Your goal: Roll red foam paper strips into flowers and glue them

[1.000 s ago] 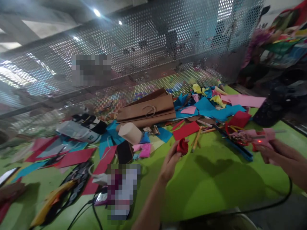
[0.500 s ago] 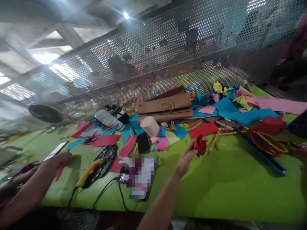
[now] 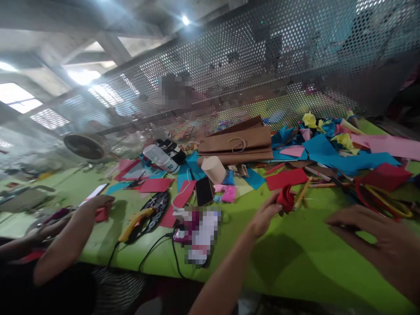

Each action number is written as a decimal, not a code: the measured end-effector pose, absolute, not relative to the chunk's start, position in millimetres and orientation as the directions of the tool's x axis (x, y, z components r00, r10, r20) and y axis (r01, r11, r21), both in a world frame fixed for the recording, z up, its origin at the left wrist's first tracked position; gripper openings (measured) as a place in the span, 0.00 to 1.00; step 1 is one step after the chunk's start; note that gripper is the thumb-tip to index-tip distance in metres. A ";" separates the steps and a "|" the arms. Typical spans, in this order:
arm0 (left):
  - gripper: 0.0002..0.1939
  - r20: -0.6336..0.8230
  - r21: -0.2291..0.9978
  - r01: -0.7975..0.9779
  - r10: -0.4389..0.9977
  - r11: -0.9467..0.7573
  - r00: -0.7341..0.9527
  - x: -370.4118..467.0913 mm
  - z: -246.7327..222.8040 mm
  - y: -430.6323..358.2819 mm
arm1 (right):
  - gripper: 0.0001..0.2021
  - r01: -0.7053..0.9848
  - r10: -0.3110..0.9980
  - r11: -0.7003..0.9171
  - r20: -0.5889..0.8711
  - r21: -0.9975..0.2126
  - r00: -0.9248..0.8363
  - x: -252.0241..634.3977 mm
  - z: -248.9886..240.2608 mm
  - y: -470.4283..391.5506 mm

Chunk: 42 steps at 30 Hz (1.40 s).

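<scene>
A rolled red paper flower (image 3: pixel 286 199) is held upright in the fingers of my left hand (image 3: pixel 266 215), above the green table (image 3: pixel 315 280). At the right, my right hand (image 3: pixel 377 240) is raised over the table with its fingers curved, a gap showing between thumb and fingers and nothing seen in it. A yellow pencil (image 3: pixel 303 192) lies just beyond the flower. Behind it is a flat red paper piece (image 3: pixel 286 178). Red and yellow scissor handles (image 3: pixel 383 201) lie beyond my right hand.
At the left, a co-worker's hand (image 3: pixel 100 203) holds red paper. A yellow glue gun (image 3: pixel 136 223), a phone (image 3: pixel 204 191) and cables lie nearer the middle. Brown folded paper (image 3: pixel 236 146), a cream roll (image 3: pixel 214 169) and blue paper scraps (image 3: pixel 331 153) fill the back.
My right hand has come into view from the right. The view has shifted a little left, and my left hand still holds the red flower. The co-worker's red paper has changed position.
</scene>
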<state>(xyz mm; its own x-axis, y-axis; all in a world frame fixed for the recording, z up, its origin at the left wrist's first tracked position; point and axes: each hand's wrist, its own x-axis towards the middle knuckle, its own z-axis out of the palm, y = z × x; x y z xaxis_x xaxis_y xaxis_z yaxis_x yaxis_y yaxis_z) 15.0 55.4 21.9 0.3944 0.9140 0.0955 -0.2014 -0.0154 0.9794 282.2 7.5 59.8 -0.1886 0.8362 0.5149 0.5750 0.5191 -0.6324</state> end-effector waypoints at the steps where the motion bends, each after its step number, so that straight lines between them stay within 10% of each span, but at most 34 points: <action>1: 0.34 0.092 0.980 -0.197 0.912 -0.012 0.400 15.0 22.1 55.2 | 0.13 0.527 0.814 0.569 0.521 -0.631 -0.256 267.9 61.1 11.2; 42: 0.32 0.056 0.990 -0.142 0.913 0.001 0.404 14.0 28.6 53.2 | 0.09 0.598 0.788 0.555 0.595 -0.578 -0.157 216.5 39.8 26.9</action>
